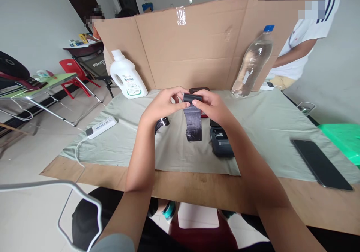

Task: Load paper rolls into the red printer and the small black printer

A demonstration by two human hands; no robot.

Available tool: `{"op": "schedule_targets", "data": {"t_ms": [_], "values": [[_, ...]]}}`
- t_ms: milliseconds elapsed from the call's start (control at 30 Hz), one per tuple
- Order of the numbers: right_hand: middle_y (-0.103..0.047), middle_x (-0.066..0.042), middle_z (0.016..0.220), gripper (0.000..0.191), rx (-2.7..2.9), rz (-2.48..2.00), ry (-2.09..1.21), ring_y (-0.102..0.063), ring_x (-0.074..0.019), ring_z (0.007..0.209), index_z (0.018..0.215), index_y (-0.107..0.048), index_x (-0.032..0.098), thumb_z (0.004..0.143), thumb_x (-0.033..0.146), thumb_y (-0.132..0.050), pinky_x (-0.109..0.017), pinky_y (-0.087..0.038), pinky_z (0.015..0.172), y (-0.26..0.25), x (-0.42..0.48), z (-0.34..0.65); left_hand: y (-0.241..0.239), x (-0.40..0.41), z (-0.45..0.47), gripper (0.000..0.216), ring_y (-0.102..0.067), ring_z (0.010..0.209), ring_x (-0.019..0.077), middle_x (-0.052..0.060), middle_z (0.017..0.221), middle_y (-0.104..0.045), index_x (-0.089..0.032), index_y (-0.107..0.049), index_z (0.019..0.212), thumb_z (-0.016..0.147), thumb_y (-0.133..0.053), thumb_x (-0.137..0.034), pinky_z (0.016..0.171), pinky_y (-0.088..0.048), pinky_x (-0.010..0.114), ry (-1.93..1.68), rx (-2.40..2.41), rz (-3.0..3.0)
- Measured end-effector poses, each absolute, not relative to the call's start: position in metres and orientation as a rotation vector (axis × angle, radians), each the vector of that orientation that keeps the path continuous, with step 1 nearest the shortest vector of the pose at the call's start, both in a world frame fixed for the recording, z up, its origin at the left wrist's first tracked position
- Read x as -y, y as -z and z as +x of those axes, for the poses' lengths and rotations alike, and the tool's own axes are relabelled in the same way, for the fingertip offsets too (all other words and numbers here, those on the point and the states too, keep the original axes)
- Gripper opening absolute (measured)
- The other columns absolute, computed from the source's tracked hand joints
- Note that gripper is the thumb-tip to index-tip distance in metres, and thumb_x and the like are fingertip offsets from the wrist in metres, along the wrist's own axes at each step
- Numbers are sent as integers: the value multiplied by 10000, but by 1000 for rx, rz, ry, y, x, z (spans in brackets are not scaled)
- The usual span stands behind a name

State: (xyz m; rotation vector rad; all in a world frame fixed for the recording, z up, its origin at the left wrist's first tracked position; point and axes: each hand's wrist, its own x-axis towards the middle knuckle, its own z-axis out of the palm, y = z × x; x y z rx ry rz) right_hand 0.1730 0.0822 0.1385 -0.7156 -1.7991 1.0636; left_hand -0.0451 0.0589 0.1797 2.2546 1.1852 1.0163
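My left hand (163, 104) and my right hand (212, 105) are raised over the middle of the table, both pinched on a small dark roll (192, 97). A dark strip of its tape (193, 124) hangs down from the roll between my hands. Under my right wrist lies a small black open-lidded device (221, 141) on the pale green cloth (267, 132). A second small dark roll (162, 123) lies on the cloth just below my left wrist. Part of a dark object shows behind the roll, mostly hidden by my fingers.
A white detergent bottle (127, 75) stands back left, a clear water bottle (253, 62) leans back right against a cardboard screen (197, 45). A white power strip (101, 127) lies left, a black phone (320, 164) right. A person in a white shirt (306, 38) stands behind right.
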Motion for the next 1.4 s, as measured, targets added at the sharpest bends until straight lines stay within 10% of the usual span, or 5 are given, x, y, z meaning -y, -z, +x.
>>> {"op": "schedule_targets", "data": {"t_ms": [1400], "values": [[-730, -34, 1048, 314, 1976, -702, -957, -692, -276, 980, 1170, -670, 295, 859, 275, -706, -442, -577, 837, -155, -70, 186, -186, -40, -26, 188, -642, 762, 192, 9, 862, -727, -213, -668, 1027, 882, -646, -331, 703, -435, 291, -817, -1321, 2385]]}}
